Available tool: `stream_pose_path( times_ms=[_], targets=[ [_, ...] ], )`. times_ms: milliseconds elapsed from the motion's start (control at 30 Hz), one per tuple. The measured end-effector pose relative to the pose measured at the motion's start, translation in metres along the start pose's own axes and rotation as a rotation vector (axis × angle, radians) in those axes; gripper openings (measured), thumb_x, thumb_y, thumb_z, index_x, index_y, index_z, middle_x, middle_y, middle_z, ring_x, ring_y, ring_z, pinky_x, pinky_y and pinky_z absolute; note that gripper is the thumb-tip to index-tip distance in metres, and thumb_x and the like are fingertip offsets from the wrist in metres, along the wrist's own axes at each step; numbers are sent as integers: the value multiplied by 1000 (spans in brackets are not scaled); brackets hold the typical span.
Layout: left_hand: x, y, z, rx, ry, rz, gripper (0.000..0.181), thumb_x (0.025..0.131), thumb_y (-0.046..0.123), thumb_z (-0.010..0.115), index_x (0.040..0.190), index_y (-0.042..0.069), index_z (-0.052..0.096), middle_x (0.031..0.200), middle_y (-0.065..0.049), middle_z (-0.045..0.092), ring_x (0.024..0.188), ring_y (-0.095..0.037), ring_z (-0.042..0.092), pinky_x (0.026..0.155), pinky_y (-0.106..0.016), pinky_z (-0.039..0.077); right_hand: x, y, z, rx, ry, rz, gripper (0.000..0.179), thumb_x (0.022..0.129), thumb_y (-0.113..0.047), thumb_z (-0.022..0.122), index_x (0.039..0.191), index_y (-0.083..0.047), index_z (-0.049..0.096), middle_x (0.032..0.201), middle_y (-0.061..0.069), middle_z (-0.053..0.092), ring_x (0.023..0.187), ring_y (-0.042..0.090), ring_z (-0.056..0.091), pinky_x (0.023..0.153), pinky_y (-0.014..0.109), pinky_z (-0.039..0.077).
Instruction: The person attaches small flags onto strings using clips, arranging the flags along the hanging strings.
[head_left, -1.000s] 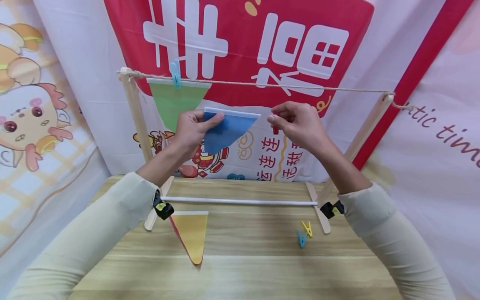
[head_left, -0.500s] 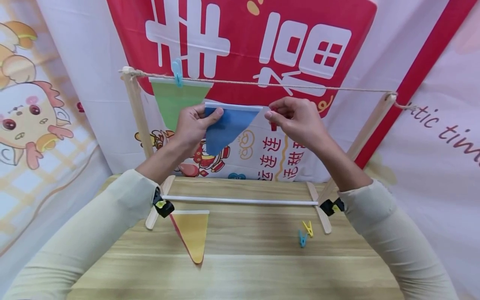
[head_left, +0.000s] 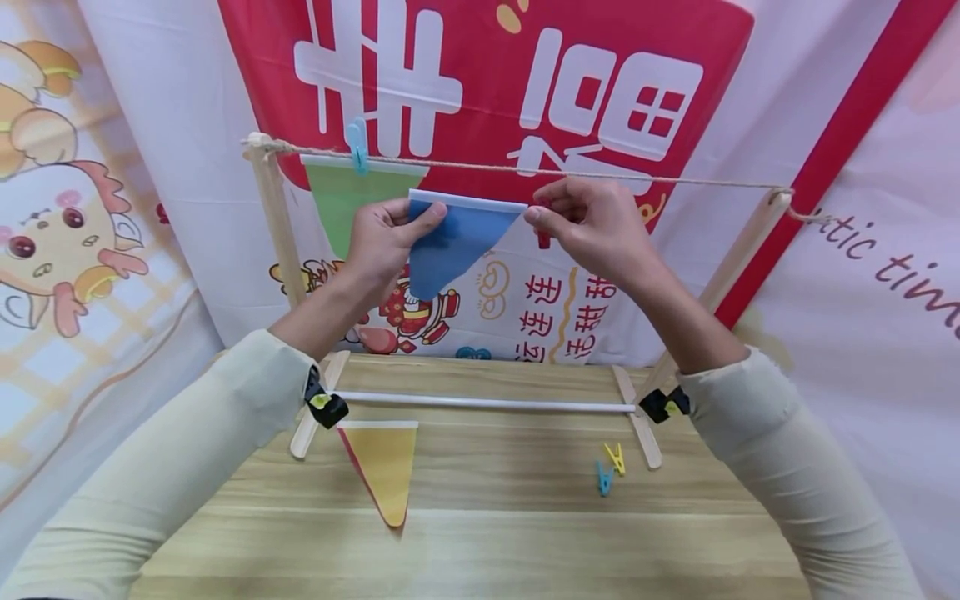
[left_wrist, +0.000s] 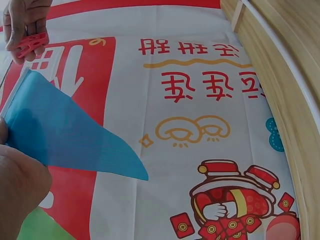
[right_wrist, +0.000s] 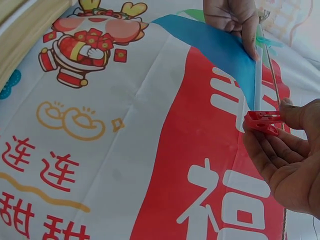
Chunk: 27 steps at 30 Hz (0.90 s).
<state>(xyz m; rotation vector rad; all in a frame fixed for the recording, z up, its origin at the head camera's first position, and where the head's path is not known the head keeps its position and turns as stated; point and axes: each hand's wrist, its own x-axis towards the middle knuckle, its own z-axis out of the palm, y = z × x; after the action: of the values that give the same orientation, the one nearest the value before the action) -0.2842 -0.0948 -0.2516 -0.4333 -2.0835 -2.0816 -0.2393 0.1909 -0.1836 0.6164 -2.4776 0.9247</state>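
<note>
The left hand (head_left: 386, 242) pinches a blue flag (head_left: 453, 242) at its upper left corner, thumb on the front and fingers behind, and holds it up just below the string (head_left: 600, 177) with its white top band nearly level and its point hanging down. The right hand (head_left: 592, 225) is raised just beside the flag's upper right corner and grips a red clip (right_wrist: 262, 122) between thumb and fingers; the right wrist view shows the clip lying sideways with its tip right at the end of the flag's white band, though whether it touches the band cannot be told. The string runs just above both hands, stretched between two wooden posts (head_left: 273, 225). Just left of the left hand a green flag (head_left: 341, 200) hangs from the string, held by a light blue clip (head_left: 358, 146), and its right edge lies behind the left hand. Well below the hands, on the wooden table (head_left: 510, 533), a yellow flag (head_left: 384, 471) lies flat with a red edge showing beneath its left side, under the left forearm. Under the right forearm a yellow clip (head_left: 615, 457) and a blue clip (head_left: 603, 479) lie close together. A white rod (head_left: 480, 403) crosses the frame's base between them and the hands.
</note>
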Motion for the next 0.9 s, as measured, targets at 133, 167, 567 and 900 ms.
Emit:
stream_pose_path(
  times_ms=[133,167,567,900],
  targets=[
    [0,3,0,4,10,2,56,105,42,80,154,17,72,157,-3,72,150,-36,66,127,-70,47,2,-5,-2,6,5,-6,40,106,-40,80,136,-12,80,113,5,86,91,18,79,79,19,62],
    [0,4,1,4,12,2,56,104,43,81,154,18,72,156,-2,73,149,-35,66,126,-70,48,3,-7,-3,4,6,-11,41,105,-40,81,136,-12,80,113,5,85,91,18,79,80,20,63],
    [8,14,10,-51,24,-22,48,107,36,78,150,15,74,155,-6,73,149,-35,66,130,-63,47,12,-21,-11,2,9,-18,43,106,-42,80,138,-13,80,121,3,86,99,15,81,91,28,68],
    [12,16,17,-90,50,-28,47,106,36,80,147,13,76,155,-5,74,150,-33,65,133,-60,45,20,-29,-13,98,10,-6,41,106,-39,80,138,-13,80,124,7,85,109,19,84,101,35,69]
  ],
)
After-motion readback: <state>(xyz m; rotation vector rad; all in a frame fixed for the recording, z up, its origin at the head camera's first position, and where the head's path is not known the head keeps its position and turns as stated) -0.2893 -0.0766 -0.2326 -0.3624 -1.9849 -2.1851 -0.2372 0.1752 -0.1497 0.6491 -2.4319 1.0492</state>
